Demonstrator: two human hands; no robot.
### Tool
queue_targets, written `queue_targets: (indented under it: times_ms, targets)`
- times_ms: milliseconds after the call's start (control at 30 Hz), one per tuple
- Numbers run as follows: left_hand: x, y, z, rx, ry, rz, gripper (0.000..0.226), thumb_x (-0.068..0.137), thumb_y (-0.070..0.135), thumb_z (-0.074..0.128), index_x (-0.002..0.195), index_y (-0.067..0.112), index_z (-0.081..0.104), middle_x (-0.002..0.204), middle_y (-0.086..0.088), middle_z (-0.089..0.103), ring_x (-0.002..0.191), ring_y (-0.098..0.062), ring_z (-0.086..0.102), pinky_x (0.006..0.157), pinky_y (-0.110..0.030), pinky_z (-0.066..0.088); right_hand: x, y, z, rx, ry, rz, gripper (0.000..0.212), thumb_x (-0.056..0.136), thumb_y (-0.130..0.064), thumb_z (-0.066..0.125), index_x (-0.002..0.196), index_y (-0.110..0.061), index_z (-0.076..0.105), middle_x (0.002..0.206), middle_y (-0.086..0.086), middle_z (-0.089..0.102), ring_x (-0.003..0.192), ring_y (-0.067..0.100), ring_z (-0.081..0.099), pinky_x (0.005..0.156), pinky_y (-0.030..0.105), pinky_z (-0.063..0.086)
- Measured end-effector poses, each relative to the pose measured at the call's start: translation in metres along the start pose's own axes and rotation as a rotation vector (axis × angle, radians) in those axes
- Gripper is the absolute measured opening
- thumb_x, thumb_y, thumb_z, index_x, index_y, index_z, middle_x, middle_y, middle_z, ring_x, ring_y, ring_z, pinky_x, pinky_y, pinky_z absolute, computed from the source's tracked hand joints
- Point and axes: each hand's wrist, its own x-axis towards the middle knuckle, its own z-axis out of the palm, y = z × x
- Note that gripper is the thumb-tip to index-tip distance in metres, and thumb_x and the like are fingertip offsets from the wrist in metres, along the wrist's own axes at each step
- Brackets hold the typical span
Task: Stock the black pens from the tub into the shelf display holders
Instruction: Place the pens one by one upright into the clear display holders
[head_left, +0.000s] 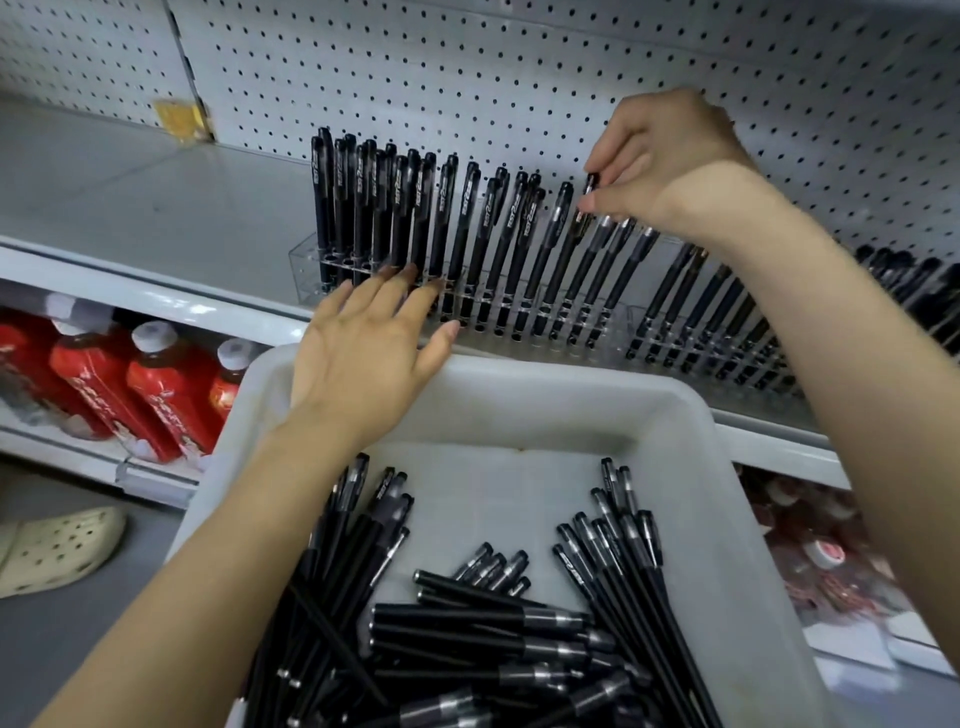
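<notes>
A white tub (691, 415) in front of me holds several loose black pens (483, 623). On the shelf stands a clear display holder (306, 275) filled with several upright black pens (452, 218). A second holder (636, 322) with more pens stands to its right. My right hand (670, 161) pinches the cap of a black pen (589, 192) near the right end of the first holder and holds a few more pens underneath. My left hand (363, 353) stretches flat over the tub's far rim, fingertips touching the holder's front.
A white pegboard (467, 78) backs the grey shelf (130, 197), which has bare surface to the left of the holder. Red bottles (156, 384) fill the lower shelf at left. A cream clog (57, 551) is on the floor at lower left.
</notes>
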Motion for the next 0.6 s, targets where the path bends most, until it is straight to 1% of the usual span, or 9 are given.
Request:
queue_targets:
  times_ms: [100, 200, 267, 333, 400, 467, 500, 533, 600]
  targets:
    - [0.000, 0.000, 0.000, 0.003, 0.006, -0.003, 0.064, 0.093, 0.052, 0.015, 0.133, 0.017, 0.051, 0.138, -0.007, 0.051, 0.133, -0.024, 0.041, 0.107, -0.045, 0.030, -0.001, 0.003, 0.004, -0.050, -0.014, -0.015, 0.019, 0.076, -0.015, 0.077, 0.090, -0.019, 0.065, 0.093, -0.003, 0.065, 0.070, -0.003, 0.054, 0.061, 0.005, 0.037]
    - [0.000, 0.000, 0.000, 0.003, 0.004, -0.004, 0.066, 0.092, 0.053, 0.014, 0.133, 0.017, 0.050, 0.138, -0.007, 0.051, 0.133, -0.024, 0.041, 0.107, -0.044, 0.029, -0.003, 0.006, 0.006, -0.051, 0.008, -0.032, 0.019, 0.077, -0.016, 0.077, 0.092, -0.016, 0.066, 0.096, 0.001, 0.066, 0.075, 0.009, 0.058, 0.068, 0.011, 0.041]
    - [0.000, 0.001, 0.000, -0.002, 0.001, -0.004, 0.067, 0.092, 0.053, 0.013, 0.133, 0.017, 0.051, 0.138, -0.007, 0.051, 0.132, -0.024, 0.041, 0.107, -0.044, 0.029, -0.004, 0.007, 0.007, -0.061, 0.009, -0.044, 0.021, 0.077, -0.018, 0.077, 0.094, -0.017, 0.065, 0.097, 0.002, 0.065, 0.079, 0.011, 0.058, 0.063, 0.007, 0.038]
    - [0.000, 0.001, 0.000, 0.000, 0.005, -0.005, 0.067, 0.092, 0.053, 0.012, 0.133, 0.017, 0.050, 0.138, -0.006, 0.052, 0.132, -0.024, 0.041, 0.107, -0.044, 0.028, -0.007, 0.008, 0.006, -0.074, 0.011, -0.048, 0.023, 0.077, -0.020, 0.077, 0.096, -0.019, 0.063, 0.095, 0.000, 0.064, 0.078, 0.009, 0.057, 0.057, 0.003, 0.033]
    - [0.000, 0.000, -0.001, 0.003, 0.001, -0.002, 0.067, 0.092, 0.053, 0.011, 0.134, 0.017, 0.049, 0.138, -0.006, 0.051, 0.132, -0.024, 0.041, 0.108, -0.044, 0.028, -0.014, 0.007, 0.001, -0.058, 0.038, -0.051, 0.023, 0.078, -0.020, 0.076, 0.096, -0.020, 0.062, 0.091, -0.002, 0.062, 0.074, 0.006, 0.056, 0.059, 0.004, 0.037]
    - [0.000, 0.000, -0.001, 0.004, -0.003, 0.001, 0.068, 0.092, 0.054, 0.010, 0.135, 0.018, 0.047, 0.139, -0.006, 0.050, 0.133, -0.024, 0.040, 0.108, -0.043, 0.027, -0.030, 0.004, -0.003, 0.008, 0.063, -0.086, 0.021, 0.078, -0.020, 0.076, 0.094, -0.020, 0.063, 0.085, -0.004, 0.061, 0.070, 0.003, 0.056, 0.067, 0.011, 0.047]
    - [0.000, 0.000, -0.001, 0.005, -0.003, 0.002, 0.068, 0.092, 0.054, 0.010, 0.136, 0.018, 0.046, 0.140, -0.007, 0.049, 0.133, -0.024, 0.039, 0.108, -0.043, 0.028, -0.041, 0.002, -0.002, 0.071, 0.038, -0.101, 0.018, 0.077, -0.019, 0.076, 0.091, -0.019, 0.064, 0.083, -0.004, 0.062, 0.070, 0.003, 0.058, 0.069, 0.014, 0.050]
    - [0.000, 0.000, -0.001, 0.006, -0.004, 0.002, 0.068, 0.091, 0.054, 0.010, 0.137, 0.018, 0.046, 0.139, -0.007, 0.049, 0.132, -0.025, 0.040, 0.107, -0.043, 0.028, -0.055, 0.000, 0.002, 0.157, -0.028, -0.110, 0.016, 0.076, -0.017, 0.077, 0.087, -0.018, 0.065, 0.082, -0.004, 0.064, 0.069, 0.004, 0.061, 0.069, 0.017, 0.053]
    - [0.001, 0.000, -0.001, 0.008, -0.003, 0.001, 0.069, 0.091, 0.054, 0.011, 0.136, 0.017, 0.046, 0.138, -0.008, 0.050, 0.131, -0.026, 0.041, 0.106, -0.043, 0.028, -0.085, -0.002, 0.021, 0.303, -0.269, -0.127, 0.012, 0.074, -0.013, 0.077, 0.081, -0.014, 0.067, 0.078, 0.000, 0.067, 0.067, 0.008, 0.065, 0.063, 0.021, 0.056]
